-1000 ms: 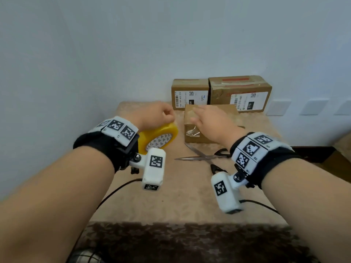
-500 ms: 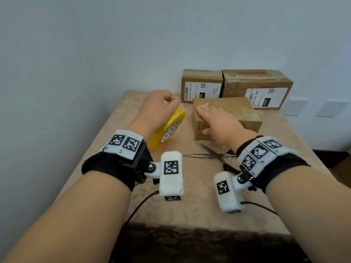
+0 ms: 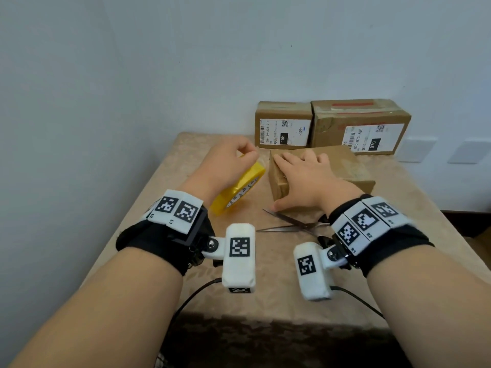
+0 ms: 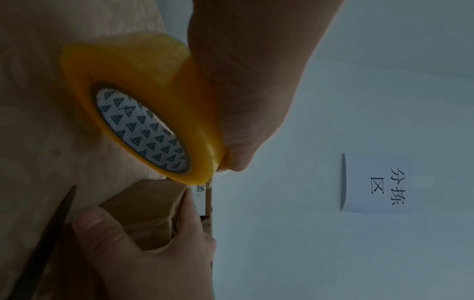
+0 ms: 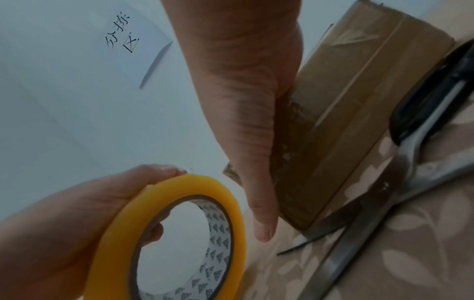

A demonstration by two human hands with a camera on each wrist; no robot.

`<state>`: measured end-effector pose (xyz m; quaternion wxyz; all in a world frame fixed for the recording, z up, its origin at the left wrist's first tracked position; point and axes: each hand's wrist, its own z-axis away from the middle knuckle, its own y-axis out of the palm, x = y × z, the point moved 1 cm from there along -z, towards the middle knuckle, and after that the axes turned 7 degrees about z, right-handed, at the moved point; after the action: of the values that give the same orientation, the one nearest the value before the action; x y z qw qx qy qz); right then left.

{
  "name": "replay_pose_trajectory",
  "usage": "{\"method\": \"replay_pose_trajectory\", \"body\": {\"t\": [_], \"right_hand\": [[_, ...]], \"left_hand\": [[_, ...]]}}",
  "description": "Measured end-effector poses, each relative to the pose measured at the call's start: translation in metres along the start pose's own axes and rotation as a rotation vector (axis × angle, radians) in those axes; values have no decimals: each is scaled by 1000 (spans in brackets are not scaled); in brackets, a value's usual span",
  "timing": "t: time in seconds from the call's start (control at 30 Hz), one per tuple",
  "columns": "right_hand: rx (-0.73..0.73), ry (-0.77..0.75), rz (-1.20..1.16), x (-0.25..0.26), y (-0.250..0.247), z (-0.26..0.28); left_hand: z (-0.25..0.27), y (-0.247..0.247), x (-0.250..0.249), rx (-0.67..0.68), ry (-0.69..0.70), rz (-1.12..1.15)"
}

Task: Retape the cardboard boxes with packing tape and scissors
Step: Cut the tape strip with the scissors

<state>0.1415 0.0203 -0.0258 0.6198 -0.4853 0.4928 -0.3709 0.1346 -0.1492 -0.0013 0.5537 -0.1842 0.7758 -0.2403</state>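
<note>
My left hand point(image 3: 228, 166) grips a yellow roll of packing tape point(image 3: 239, 191), held tilted just left of a small cardboard box point(image 3: 353, 171) on the table. The roll point(image 4: 143, 113) fills the left wrist view, and the right wrist view shows the same roll point(image 5: 177, 239) with the left fingers curled round its rim. My right hand point(image 3: 305, 176) lies flat on the box top, fingers straight, thumb down its near side point(image 5: 261, 213). Scissors point(image 3: 289, 225) lie with blades apart on the table in front of the box, partly under my right wrist.
Two more labelled cardboard boxes point(image 3: 283, 126) point(image 3: 361, 127) stand side by side against the wall at the back. The table point(image 3: 265, 288) has a beige patterned cloth and its front edge is near my forearms. A paper sign point(image 4: 377, 182) hangs on the wall.
The roll has risen and gone to the box's left top edge. My right hand has slid further over the box top and spread flat. The head view has drawn closer.
</note>
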Motion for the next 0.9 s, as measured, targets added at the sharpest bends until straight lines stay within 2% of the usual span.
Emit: {"method": "replay_pose_trajectory", "body": {"t": [0.2,0.27,0.4,0.5,0.57,0.7,0.73,0.9], "right_hand": [[-55,19,-221,-6,3,12],[-61,0,-162,-6,4,15],[15,32,-63,-6,3,7],[41,42,-100,-10,-1,2],[38,43,-255,-15,-6,5],[-64,12,-910,-19,-20,19],[-96,23,-1011,-17,-21,22],[-236,115,-1047,-4,-22,19]], "left_hand": [[-1,4,-6,35,4,-42],[-1,5,-6,42,2,-34],[0,8,-6,71,5,-19],[1,10,-7,121,37,-17],[2,10,-9,142,40,-16],[1,8,-12,169,47,13],[2,8,-13,179,51,3],[3,10,-14,230,68,29]]}}
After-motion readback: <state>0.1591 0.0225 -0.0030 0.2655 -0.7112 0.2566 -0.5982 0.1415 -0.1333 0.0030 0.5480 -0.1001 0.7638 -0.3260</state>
